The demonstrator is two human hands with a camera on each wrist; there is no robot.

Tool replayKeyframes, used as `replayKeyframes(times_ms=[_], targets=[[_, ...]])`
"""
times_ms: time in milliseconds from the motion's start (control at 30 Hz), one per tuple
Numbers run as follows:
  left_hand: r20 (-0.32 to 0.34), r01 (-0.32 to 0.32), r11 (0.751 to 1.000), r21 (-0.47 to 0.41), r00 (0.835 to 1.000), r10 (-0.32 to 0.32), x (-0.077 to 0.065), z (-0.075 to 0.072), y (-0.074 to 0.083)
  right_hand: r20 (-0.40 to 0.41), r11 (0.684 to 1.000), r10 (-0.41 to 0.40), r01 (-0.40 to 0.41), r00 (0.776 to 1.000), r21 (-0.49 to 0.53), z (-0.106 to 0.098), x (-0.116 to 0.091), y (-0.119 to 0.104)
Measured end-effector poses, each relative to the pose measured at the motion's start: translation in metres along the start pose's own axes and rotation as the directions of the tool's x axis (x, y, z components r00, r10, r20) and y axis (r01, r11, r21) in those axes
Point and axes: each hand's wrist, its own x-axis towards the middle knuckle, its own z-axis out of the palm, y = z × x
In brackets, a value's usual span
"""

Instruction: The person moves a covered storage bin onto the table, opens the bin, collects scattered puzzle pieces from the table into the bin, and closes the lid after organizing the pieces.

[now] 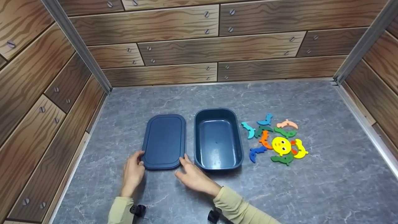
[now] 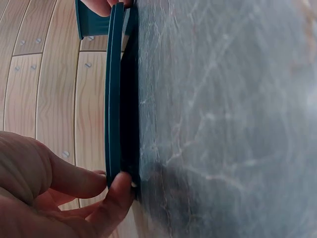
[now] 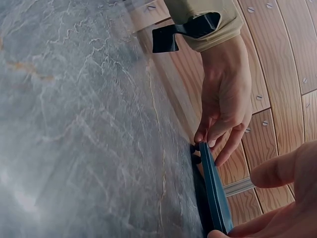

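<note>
A dark blue rectangular lid lies flat side up, left of a matching deep plastic box. My left hand pinches its near left corner; in the left wrist view the thumb is at the top edge and a fingertip is below. A dark gap shows beneath the lid there. My right hand holds the near right corner by the fingers, its thumb standing apart from the lid. The box is open and has nothing inside.
Right of the box lie several colourful curved toy pieces around a yellow smiling face disc. Wood-patterned walls enclose the grey marbled table at the back and both sides.
</note>
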Motion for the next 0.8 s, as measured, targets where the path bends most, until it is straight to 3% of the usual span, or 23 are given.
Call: replayKeyframes(times_ms=[333,600,800], targets=[[0.03,-0.045,0.997,0.06,0.999,0.043,-0.008,0.003,0.003,0.002,1.0,0.003,-0.003,1.0,-0.019,0.001,0.002,0.0],[0.075,-0.003,0.997,0.072,0.997,-0.002,-0.012,0.005,0.004,0.002,1.0,0.021,-0.021,1.0,0.0,0.002,0.002,0.002],[0.062,-0.045,0.995,0.084,0.997,0.04,-0.013,0.007,0.004,-0.005,1.0,0.021,-0.021,1.0,0.006,0.002,0.004,0.003]])
